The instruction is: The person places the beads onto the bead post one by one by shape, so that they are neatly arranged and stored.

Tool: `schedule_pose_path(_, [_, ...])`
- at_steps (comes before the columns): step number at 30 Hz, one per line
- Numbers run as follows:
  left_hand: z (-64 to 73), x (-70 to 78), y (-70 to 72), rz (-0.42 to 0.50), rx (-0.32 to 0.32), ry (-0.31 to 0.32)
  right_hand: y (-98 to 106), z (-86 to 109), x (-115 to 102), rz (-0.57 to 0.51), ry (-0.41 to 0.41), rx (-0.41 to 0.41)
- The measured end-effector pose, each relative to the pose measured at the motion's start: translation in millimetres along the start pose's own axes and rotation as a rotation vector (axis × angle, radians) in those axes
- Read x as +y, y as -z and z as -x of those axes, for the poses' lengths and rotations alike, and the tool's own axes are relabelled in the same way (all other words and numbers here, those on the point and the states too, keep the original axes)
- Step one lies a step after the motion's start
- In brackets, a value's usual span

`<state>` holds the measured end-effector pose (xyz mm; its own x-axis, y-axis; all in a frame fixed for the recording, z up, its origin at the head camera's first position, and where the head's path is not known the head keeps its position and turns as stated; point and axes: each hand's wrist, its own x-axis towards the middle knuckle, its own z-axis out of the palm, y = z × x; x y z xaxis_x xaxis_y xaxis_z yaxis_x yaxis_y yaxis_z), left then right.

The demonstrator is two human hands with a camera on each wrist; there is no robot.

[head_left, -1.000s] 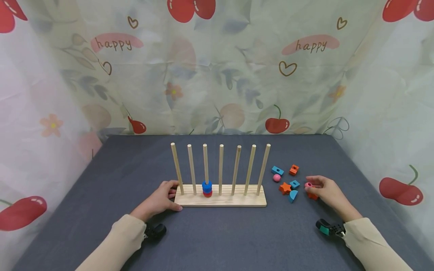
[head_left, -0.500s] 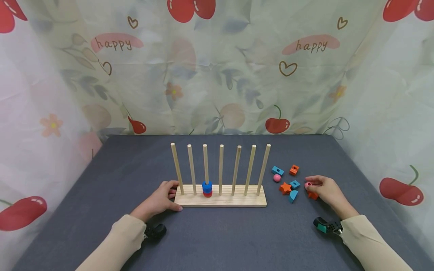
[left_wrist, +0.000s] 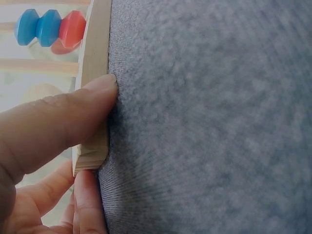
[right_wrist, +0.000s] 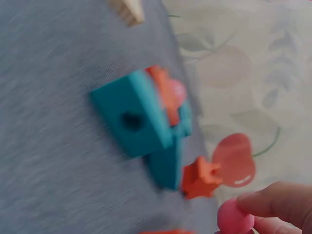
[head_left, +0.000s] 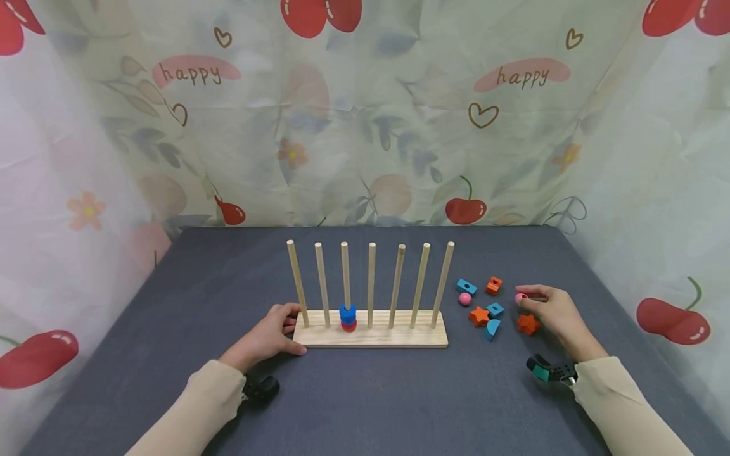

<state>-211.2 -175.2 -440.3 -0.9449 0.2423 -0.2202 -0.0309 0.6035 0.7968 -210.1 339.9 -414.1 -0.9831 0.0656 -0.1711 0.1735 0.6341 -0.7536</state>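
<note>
Cherry-print curtain (head_left: 348, 82) behind dark grey tabletop (head_left: 399, 399)

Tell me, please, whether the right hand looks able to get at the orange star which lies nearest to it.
Probably yes: the orange star lies uncovered on the table, close by the right hand. However, this hand pinches a pink bead, which it might need to put down first.
</note>
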Motion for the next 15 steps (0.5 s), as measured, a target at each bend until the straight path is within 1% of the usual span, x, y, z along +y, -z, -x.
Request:
schedule_pose_path(5, [-0.4, -0.2, -0.5, 0.006, -0.001, -0.002, 6, 3.9, -22, -0.063, 0.026, 0.019])
schedule_pose_path(9, [-0.7, -0.5, -0.6, 0.006, -0.001, -0.007, 10, 9.6, -47, -0.117, 0.042, 0.039])
schedule_pose_path(12, [-0.8, -0.4, -0.7, 0.002, 0.0, -0.002, 13, 14.7, -66, -0.142, 0.071, 0.047])
schedule_pose_path(15, [-0.1, 0.4, -0.5, 0.001, -0.002, 0.007, 15, 22.5, -84, -0.178, 0.118, 0.058])
